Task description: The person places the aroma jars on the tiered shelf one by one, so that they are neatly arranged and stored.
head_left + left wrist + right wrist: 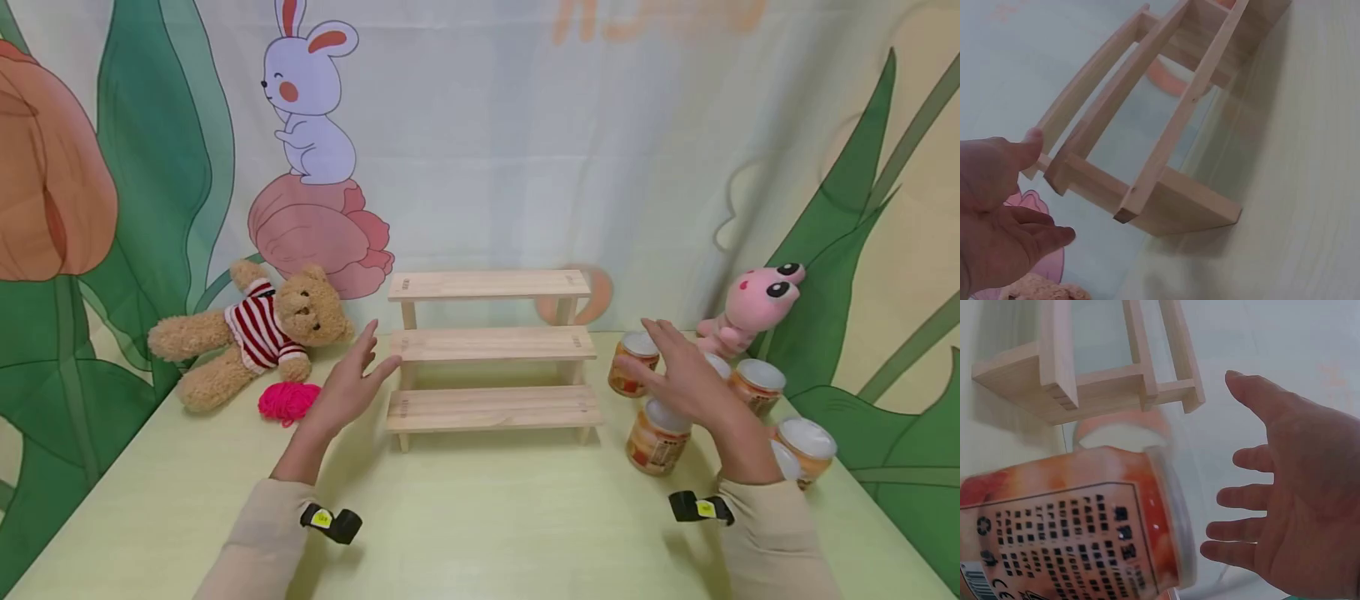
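Observation:
A three-tier wooden shelf [491, 408] stands in the middle of the table in the head view. My left hand [347, 392] hovers at its left side, fingers extended and holding nothing; in the left wrist view the thumb [1032, 147] overlaps the shelf's end. On the other side my right hand [686, 375] hangs over several jars with white lids, its fingers spread and empty. The nearest jar [658, 442] stands below the palm, and its printed label [1066, 531] fills much of the right wrist view. Another jar [633, 367] shows behind the fingers, partly hidden.
A teddy bear [258, 329] in a striped sweater leans at the back left, with a pink yarn bundle [288, 402] before it. At the back right sits a pink plush toy [753, 308]. More jars [806, 446] stand near the table's right edge. A printed curtain [480, 150] hangs behind.

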A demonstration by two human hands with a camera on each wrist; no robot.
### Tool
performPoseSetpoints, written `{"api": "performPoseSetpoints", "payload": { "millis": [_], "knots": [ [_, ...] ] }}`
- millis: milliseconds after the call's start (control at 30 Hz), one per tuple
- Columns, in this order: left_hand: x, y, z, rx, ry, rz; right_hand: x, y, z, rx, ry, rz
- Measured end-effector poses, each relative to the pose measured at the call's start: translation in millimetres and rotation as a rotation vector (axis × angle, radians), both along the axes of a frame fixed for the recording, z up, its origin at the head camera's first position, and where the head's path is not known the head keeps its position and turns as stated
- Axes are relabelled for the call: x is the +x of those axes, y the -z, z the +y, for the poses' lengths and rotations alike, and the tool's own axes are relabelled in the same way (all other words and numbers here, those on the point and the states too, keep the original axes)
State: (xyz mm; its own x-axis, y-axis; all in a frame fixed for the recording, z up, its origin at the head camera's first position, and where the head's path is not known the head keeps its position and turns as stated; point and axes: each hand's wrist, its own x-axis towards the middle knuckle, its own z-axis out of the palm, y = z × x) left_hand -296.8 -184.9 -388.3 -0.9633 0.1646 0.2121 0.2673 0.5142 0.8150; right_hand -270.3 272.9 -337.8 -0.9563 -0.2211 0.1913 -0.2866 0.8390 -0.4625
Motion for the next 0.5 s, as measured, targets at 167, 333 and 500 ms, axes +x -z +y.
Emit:
{"api": "performPoseSetpoints", "payload": {
  "millis": [167, 333, 500],
  "knots": [
    [-4.0, 8.5, 7.7, 0.206, -0.039, 0.016, 2.4, -3.1, 5.3, 0.001, -0.019, -0.007],
    [-5.1, 13.2, 18.7, 0.374, -0.046, 0.003, 4.8, -4.2, 13.0, 0.038, -0.072, -0.007],
    [-5.2, 18.7, 26.0, 0.458, -0.064, -0.016, 9.1, -4.4, 22.1, 0.034, -0.160, -0.098]
  ]
}}
